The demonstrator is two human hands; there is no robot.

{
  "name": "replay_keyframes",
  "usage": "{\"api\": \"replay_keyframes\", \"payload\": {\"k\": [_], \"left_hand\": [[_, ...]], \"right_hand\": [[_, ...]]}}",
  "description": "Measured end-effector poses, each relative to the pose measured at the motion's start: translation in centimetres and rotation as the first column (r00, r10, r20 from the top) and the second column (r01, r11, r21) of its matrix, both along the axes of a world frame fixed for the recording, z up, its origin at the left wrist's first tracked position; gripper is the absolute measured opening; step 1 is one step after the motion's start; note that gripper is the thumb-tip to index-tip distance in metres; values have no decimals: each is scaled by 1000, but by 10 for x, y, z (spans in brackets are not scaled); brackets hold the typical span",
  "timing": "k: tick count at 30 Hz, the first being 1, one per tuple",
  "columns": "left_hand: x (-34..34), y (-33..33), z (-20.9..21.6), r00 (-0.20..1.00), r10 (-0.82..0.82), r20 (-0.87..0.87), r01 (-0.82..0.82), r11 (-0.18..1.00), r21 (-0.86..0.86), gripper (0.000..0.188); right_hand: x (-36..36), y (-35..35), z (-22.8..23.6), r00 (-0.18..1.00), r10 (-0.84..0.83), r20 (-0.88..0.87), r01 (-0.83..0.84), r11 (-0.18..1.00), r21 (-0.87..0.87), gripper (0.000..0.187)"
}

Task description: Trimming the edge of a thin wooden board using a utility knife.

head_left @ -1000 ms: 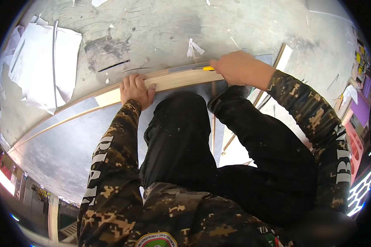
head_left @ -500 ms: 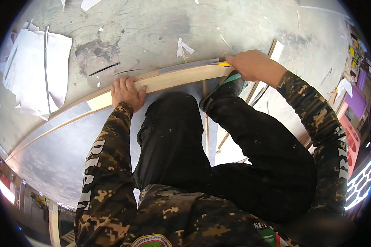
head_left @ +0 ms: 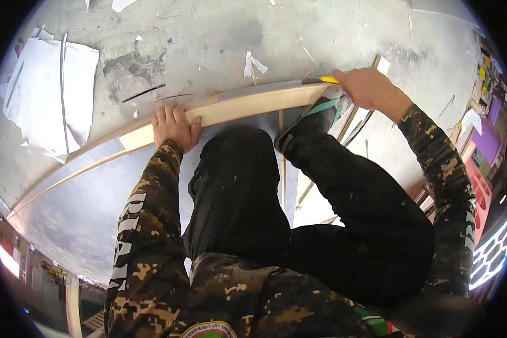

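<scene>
A long pale wooden strip [head_left: 265, 103] runs across in front of my knees, with grey sheet material along its far edge. My left hand [head_left: 176, 127] grips the strip left of the middle, fingers curled over its far edge and thumb on the near side. At the strip's right end, my right hand [head_left: 373, 89] is closed round a yellow-handled tool [head_left: 329, 79] that looks like a cutter knife. Its blade is hard to make out. My foot, in a dark sandal with green straps [head_left: 321, 115], rests against the strip just below the tool.
A large grey panel [head_left: 90, 208] extends to the near left. Torn white sheets [head_left: 76, 96] and a thin dark strip [head_left: 143, 93] lie on the stained concrete floor [head_left: 321, 28]. White scraps [head_left: 253, 65] are beyond the strip. Purple and red items [head_left: 485, 138] stand far right.
My right hand has moved to the right and slightly upward with the yellow tool, away from the strip's far edge. My left hand stays in place on the strip.
</scene>
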State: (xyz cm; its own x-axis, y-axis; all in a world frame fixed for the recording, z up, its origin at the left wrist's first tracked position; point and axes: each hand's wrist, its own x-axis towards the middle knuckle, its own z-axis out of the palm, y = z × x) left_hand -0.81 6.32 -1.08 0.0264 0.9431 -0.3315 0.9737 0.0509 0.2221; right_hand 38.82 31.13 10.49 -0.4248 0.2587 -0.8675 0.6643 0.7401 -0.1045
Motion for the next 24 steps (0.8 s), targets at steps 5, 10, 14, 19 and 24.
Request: {"api": "replay_keyframes", "payload": {"k": [5, 10, 14, 19, 24], "left_hand": [[4, 6, -4, 1000, 30, -4, -30, 993, -114, 49], [3, 4, -1, 999, 19, 34, -18, 998, -55, 50], [2, 4, 4, 999, 21, 41, -17, 996, -91, 50], [1, 7, 5, 999, 18, 48, -14, 995, -95, 50], [1, 7, 4, 999, 2, 49, 1, 997, -75, 49]], "right_hand": [[-77, -42, -15, 978, -78, -192, 47, 986, -160, 24], [-121, -62, -28, 902, -173, -396, 98, 974, -203, 23], [-136, -63, -34, 911, -127, -393, 41, 975, -220, 24], [-145, -59, -31, 929, -105, -355, 22, 973, -230, 26], [-149, -54, -36, 960, -121, -252, 34, 945, -326, 27]]}}
